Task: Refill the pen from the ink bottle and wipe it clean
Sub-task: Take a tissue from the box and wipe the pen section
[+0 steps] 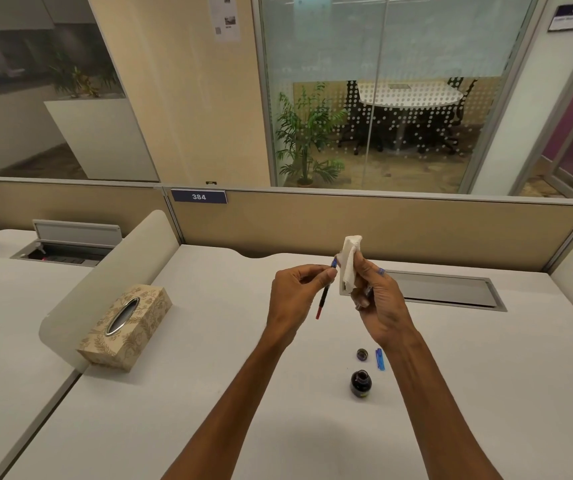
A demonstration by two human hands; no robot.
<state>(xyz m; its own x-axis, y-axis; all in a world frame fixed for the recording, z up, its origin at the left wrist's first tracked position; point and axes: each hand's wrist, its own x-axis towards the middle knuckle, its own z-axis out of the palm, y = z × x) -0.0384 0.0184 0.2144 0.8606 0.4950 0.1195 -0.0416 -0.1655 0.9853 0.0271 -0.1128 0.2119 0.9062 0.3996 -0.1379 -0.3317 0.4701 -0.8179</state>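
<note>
My left hand (295, 292) pinches a thin pen insert (324, 296), dark with a red lower end and a blue tip pointing up. Its tip touches a folded white tissue (350, 263) held in my right hand (377, 299). A clear pen part with a blue end also seems tucked in my right fingers. On the desk below stands an open dark ink bottle (360, 383). Its round cap (362, 354) lies just behind it, beside a blue pen cap (380, 358).
A patterned tissue box (126, 327) lies on the white desk (209, 393) at the left, against a low rounded divider. A metal cable hatch (451, 289) is set into the desk behind my right hand. A beige partition closes the far edge.
</note>
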